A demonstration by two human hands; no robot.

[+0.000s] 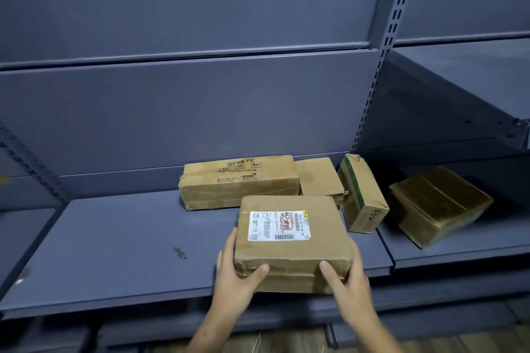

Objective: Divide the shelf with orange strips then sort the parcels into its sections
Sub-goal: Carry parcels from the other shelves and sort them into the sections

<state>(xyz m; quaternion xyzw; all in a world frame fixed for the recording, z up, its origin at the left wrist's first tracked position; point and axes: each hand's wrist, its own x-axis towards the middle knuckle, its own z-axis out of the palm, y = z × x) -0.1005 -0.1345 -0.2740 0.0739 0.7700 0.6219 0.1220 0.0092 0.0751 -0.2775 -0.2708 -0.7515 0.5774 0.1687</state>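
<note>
Both hands, left (238,272) and right (348,275), grip the labelled parcel (292,241) at the shelf (114,252) edge; its label print is unreadable.

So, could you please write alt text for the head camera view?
Two bare hands, left hand and right hand, grip a labelled brown cardboard parcel at the front of a grey metal shelf; four more cardboard parcels lie behind and right.

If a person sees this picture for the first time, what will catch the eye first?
First, the labelled parcel at the front of the grey shelf, held by the left hand and right hand at its near corners. Then four other brown parcels behind and to its right, among them a long printed box.
</note>
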